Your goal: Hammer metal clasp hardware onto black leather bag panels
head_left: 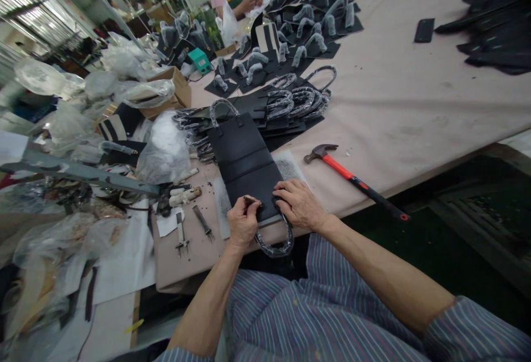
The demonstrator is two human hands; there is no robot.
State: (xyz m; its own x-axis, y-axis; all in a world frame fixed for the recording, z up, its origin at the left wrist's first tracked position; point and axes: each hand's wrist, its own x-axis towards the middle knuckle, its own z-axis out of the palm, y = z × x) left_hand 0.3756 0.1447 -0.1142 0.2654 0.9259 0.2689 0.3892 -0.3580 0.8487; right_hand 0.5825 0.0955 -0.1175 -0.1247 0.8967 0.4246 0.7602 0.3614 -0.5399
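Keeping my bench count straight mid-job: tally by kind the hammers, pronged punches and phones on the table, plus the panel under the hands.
Black handled panel: 1
Claw hammer: 1
Pronged metal punches: 2
Black phone: 1
Total: 5

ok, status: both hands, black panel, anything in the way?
Left hand pinching small dark item; right hand at near end of black panel. Panel lies over pale board. Hammer to the right, likely no obstruction.
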